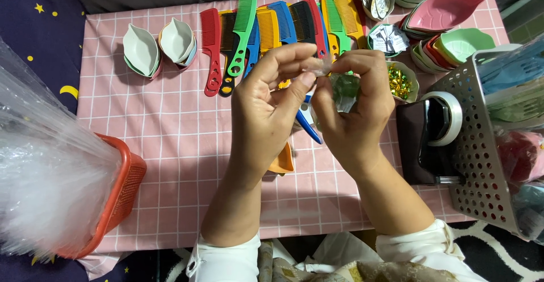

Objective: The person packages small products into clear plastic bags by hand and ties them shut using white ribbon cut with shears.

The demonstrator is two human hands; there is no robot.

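Centrally, left hand and right hand both pinch clear wrapper over pink cloth; combs behind, tape dispenser right, orange basket left.

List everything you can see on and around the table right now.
Cloth: one, pink checked, covering the table.
Combs: a row, count unclear; red, green, blue, orange, black, yellow; far centre.
White dishes: two small stacks, far left.
Leaf dishes: several stacks, pink, green, white; far right.
Gold bits: one bowlful, beside the right hand.
Tape dispenser: one, black, right.
Grey basket: one, perforated, right edge.
Red basket: one, left, filled with clear plastic bags.
Clear wrap: one piece, pinched by both hands.
Left hand: holding the wrap.
Right hand: holding the wrap.
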